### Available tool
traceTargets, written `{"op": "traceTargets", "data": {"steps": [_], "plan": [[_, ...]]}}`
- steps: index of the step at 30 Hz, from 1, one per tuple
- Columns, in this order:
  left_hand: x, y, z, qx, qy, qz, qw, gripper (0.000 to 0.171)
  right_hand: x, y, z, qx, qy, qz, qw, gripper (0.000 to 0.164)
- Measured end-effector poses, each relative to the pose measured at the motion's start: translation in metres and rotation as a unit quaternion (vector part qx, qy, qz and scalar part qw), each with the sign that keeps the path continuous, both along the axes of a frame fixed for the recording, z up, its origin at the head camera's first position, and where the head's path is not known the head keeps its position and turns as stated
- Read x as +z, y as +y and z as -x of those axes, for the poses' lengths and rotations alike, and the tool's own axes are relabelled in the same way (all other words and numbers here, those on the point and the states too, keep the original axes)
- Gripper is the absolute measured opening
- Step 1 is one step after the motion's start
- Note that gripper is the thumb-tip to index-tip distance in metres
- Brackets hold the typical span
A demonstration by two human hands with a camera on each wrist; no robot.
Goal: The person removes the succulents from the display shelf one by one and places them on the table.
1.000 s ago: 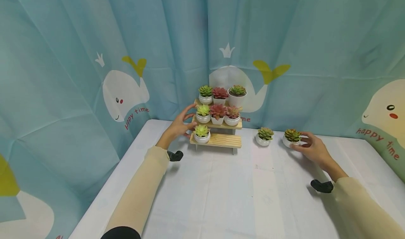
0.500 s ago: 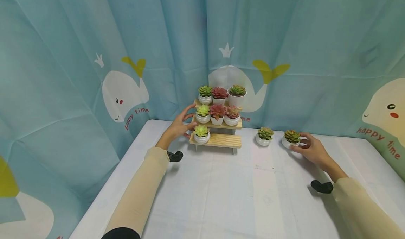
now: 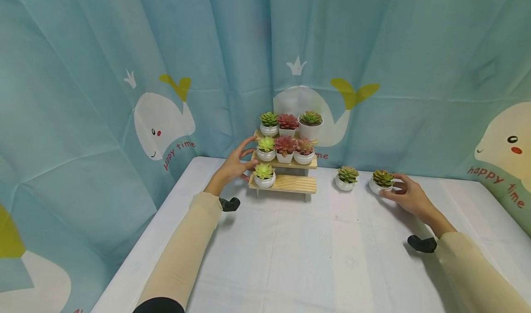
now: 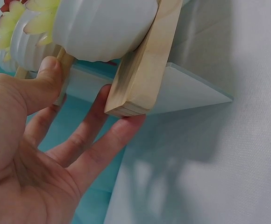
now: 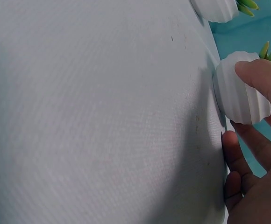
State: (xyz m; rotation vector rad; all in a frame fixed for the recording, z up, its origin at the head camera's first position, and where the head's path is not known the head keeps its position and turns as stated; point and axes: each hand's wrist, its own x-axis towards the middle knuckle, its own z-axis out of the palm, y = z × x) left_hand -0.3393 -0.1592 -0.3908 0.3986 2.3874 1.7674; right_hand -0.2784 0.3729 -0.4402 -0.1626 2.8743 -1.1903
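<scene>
At the left end of a three-tier wooden plant stand [image 3: 290, 183], my left hand [image 3: 234, 168] grips the edges. In the left wrist view its thumb lies against the middle board, and other fingertips touch the end of the lowest board [image 4: 140, 77]. Over to the right, my right hand [image 3: 410, 195] pinches a small potted succulent [image 3: 379, 184] with green, reddish-tipped leaves. Thumb and fingers are on opposite sides of its white ribbed pot [image 5: 238, 91], which appears to rest on the tabletop. A similar potted succulent [image 3: 346, 179] stands between that one and the stand.
Potted succulents fill the upper two tiers, including a red one [image 3: 285, 148] and a taller pot [image 3: 310, 126]. One yellow-green succulent [image 3: 264, 175] sits at the lowest tier's left end. A blue curtain [image 3: 232, 50] hangs behind the white-covered table [image 3: 298, 253].
The succulent in my right hand has shifted very slightly left. My left hand keeps its place on the stand.
</scene>
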Motion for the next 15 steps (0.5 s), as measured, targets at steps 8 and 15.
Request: {"op": "traceTargets", "data": {"steps": [8,15], "plan": [[0.0018,0.0005,-0.001,-0.002,-0.002,-0.004,1.0,0.077,0.0002,0.0005,0.0002,0.001,-0.002,-0.002,1.0,0.087],[0.002,0.0004,-0.0014,-0.001,-0.001,-0.004,1.0,0.077,0.0005,-0.0003,0.0008,-0.002,-0.006,-0.004,1.0,0.088]]}}
